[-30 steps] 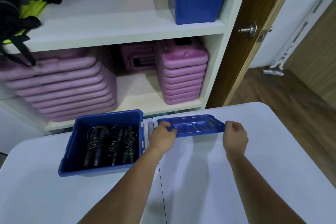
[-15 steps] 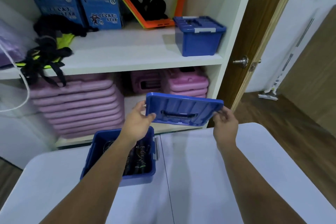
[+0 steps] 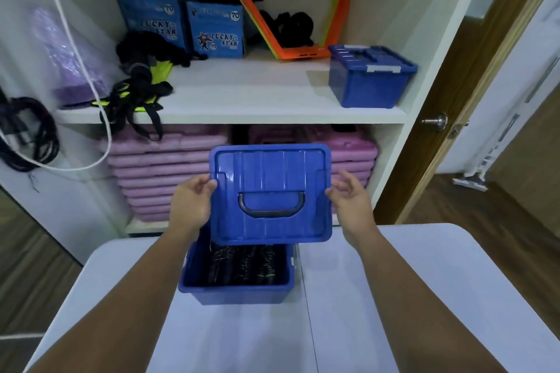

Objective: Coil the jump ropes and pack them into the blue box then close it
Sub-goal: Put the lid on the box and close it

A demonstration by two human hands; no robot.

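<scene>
Grips the left edge of the lid (image 3: 272, 166) with the left hand (image 3: 191, 203), fingers curled round it; pinches the right edge with the right hand (image 3: 348, 200), fingers looser and half spread. Holds the lid tilted between both hands, just above the open blue box (image 3: 236, 292) on the tabletop (image 3: 394, 297), with coiled jump ropes (image 3: 242, 263) inside.

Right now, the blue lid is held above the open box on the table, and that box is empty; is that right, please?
Not quite: the box is not empty; the head view shows coiled jump ropes inside it. The lid, gripped by the left hand, is indeed above it.
</scene>
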